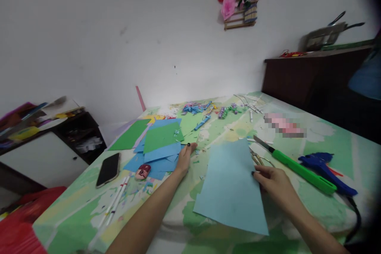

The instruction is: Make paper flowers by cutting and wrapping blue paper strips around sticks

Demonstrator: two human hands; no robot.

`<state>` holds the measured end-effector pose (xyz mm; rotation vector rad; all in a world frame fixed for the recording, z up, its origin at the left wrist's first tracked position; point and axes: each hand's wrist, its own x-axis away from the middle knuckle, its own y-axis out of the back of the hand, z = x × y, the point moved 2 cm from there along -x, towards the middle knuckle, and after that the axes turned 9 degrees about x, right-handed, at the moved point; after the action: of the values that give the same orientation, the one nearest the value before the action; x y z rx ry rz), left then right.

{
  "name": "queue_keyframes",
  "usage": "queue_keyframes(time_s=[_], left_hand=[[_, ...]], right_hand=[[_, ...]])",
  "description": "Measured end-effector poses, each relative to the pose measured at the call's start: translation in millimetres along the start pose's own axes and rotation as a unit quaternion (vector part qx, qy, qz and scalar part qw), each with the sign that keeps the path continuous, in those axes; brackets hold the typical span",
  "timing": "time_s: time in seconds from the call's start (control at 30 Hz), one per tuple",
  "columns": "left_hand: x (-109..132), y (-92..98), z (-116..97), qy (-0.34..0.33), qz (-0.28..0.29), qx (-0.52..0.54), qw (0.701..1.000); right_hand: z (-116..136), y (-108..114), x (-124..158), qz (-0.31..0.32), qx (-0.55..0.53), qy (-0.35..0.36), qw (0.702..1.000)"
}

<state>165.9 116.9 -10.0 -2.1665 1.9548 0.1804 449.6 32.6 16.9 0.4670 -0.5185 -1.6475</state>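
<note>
A sheet of light blue paper [230,184] lies at a slant near the table's front edge. My right hand [275,186] grips its right edge, dark-nailed finger against the paper. To its left my left hand [185,159] rests by the green and blue sheets, holding nothing I can see, fingers reaching forward and partly hidden. A green sheet [163,137] tops several blue sheets [162,168] beside that hand. Scissors [260,158] poke out from behind the light blue paper. Close by lies a green utility knife [303,170], its blade extended.
At the right is a blue glue gun [327,170] with a black cord. A phone [108,170], a small red case [143,172] and white paper sticks [117,200] lie at the left. Paper curls [228,111] and scraps are at the back. A dark cabinet [291,75] stands right.
</note>
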Motion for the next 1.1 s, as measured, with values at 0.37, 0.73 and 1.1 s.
queue_keyframes(time_s=[0.37,0.73,1.1], left_hand=[[-4,11.5,-10,-0.03,0.027,-0.116,0.992],[35,-19.8,-38,-0.191,0.251,-0.366,0.876],[11,5.9,-39,-0.21,0.117,-0.608,0.757]], right_hand=[[22,-43,-15,0.025,0.019,0.031,0.999],[1,9,-11,-0.012,-0.043,-0.042,0.998],[-5,3,-27,0.046,-0.075,0.02,0.996]])
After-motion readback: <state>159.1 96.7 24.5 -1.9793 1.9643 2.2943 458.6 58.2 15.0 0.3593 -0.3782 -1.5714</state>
